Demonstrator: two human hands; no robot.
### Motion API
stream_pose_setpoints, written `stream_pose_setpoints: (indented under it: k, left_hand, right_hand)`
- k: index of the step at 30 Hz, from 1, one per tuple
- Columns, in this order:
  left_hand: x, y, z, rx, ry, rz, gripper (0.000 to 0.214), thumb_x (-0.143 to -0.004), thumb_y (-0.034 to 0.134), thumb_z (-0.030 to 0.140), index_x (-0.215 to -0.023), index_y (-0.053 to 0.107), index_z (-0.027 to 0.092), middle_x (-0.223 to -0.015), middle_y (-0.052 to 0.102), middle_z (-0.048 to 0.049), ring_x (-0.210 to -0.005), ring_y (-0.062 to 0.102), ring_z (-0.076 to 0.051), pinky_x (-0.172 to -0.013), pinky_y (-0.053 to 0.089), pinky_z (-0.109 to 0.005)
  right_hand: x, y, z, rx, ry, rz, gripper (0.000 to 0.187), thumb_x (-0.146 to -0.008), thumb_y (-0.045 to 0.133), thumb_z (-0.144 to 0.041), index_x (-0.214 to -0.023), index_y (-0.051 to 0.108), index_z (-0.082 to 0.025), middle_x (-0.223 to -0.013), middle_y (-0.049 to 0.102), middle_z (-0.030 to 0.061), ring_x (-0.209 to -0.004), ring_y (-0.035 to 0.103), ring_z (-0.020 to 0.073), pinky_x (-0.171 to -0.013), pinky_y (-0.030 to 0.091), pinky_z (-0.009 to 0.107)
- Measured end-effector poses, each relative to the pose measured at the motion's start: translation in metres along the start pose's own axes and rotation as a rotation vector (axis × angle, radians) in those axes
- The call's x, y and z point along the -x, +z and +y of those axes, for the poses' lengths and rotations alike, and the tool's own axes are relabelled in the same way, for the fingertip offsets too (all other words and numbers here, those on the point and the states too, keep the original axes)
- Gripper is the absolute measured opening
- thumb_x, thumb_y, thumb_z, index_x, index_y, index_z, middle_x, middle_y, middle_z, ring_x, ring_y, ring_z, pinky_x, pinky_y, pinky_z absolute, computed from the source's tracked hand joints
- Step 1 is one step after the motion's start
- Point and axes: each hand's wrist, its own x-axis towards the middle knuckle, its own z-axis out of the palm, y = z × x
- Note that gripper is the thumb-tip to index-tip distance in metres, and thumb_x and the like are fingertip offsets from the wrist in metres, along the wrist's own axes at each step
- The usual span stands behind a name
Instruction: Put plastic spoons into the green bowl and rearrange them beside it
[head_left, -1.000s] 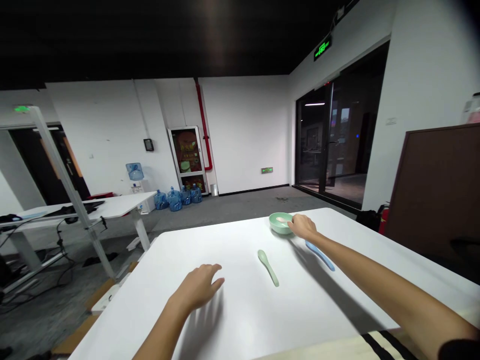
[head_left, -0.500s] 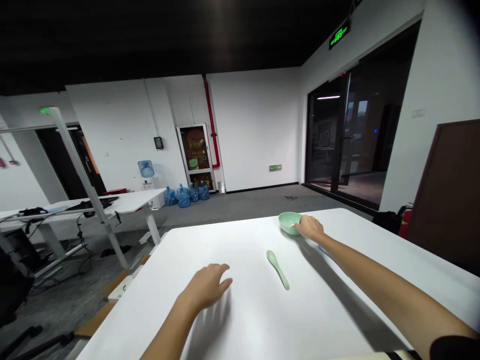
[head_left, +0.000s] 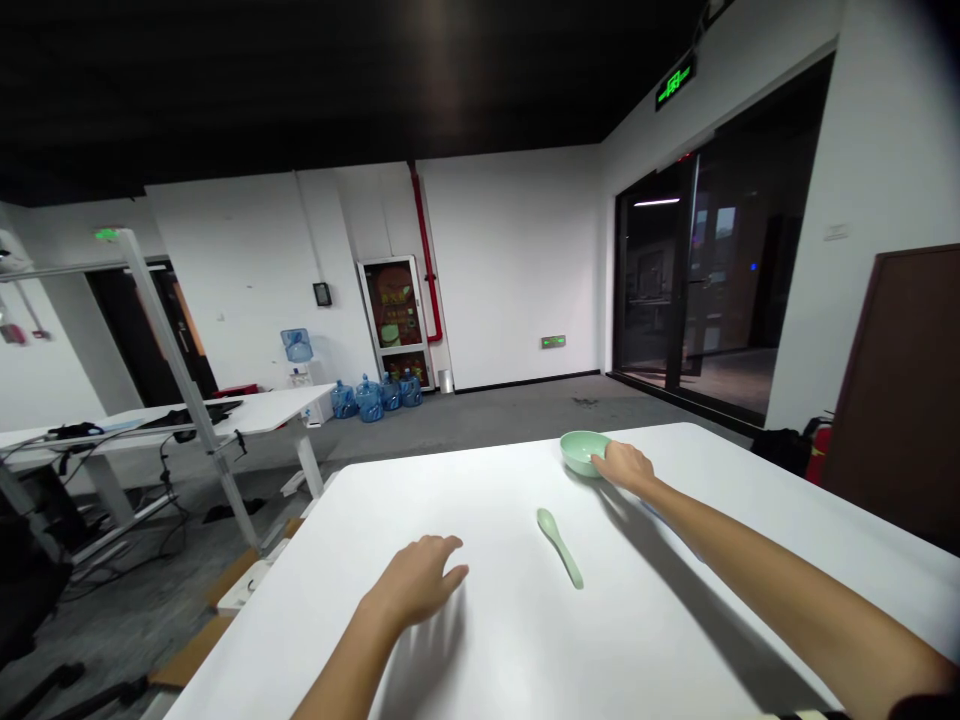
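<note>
1. Nearest first, twelve o'clock pointing away from the person and the green spoon at the dial's centre: here's the left hand [head_left: 421, 580], about nine o'clock, hanging above the white table [head_left: 499, 500] with its shadow below.
2. Look at that left grip: relaxed and wide, thumb well apart from the fingers, nothing between them, fingertips aimed towards two o'clock.
3. And there's the green spoon [head_left: 560, 548], lying flat on the tabletop, its scoop at eleven, its handle running down to five, untouched by either hand.
4. On to the right hand [head_left: 627, 467], just past one o'clock, the arm reaching in from four. Fingers are curled, the thumb overlapping the bowl's edge; whether they pinch the rim or something hidden behind them, I cannot tell.
5. The green bowl [head_left: 576, 466] sits upright between twelve and one, near the table's far edge, with that right hand at its own three-to-four o'clock side.
6. Further out: a white desk [head_left: 274, 400] at ten, blue water bottles [head_left: 370, 402] on the floor between ten and eleven, a glass-fronted cabinet [head_left: 394, 320] towards eleven, dark glass doors [head_left: 675, 280] at one.
</note>
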Motion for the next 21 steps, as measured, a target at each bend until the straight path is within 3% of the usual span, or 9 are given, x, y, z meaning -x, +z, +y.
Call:
stream_pose_setpoints:
  k: [6,15,21]
  left_hand:
    - [0.003,-0.001,0.001,-0.023,0.001,-0.002,0.055,-0.090,0.038,0.053,-0.135,0.055,0.024,-0.132,0.061,-0.0112,-0.121,0.056,-0.030,-0.098,0.044,-0.042]
    - [0.007,-0.003,0.003,-0.029,0.003,0.019,0.056,-0.088,0.041,0.052,-0.133,0.056,0.022,-0.132,0.062,-0.0107,-0.120,0.056,-0.031,-0.099,0.044,-0.042]
    - [0.011,-0.004,0.006,-0.043,0.016,0.024,0.055,-0.089,0.040,0.051,-0.133,0.056,0.022,-0.131,0.063,-0.0114,-0.120,0.057,-0.030,-0.098,0.044,-0.041]
  right_hand:
    - [0.037,-0.023,0.010,-0.005,-0.057,-0.009,0.051,-0.090,0.038,-0.056,-0.096,0.069,-0.017,-0.102,0.068,0.0164,-0.095,0.064,0.0300,-0.074,0.044,0.035]
    - [0.108,-0.061,0.026,-0.084,-0.277,-0.047,0.058,-0.087,0.043,-0.062,-0.121,0.061,-0.019,-0.117,0.066,0.0147,-0.108,0.061,0.0315,-0.081,0.043,0.035]
    - [0.141,-0.057,0.031,-0.148,-0.348,-0.062,0.062,-0.088,0.043,-0.060,-0.134,0.053,-0.020,-0.133,0.059,0.0129,-0.117,0.056,0.0299,-0.093,0.042,0.037]
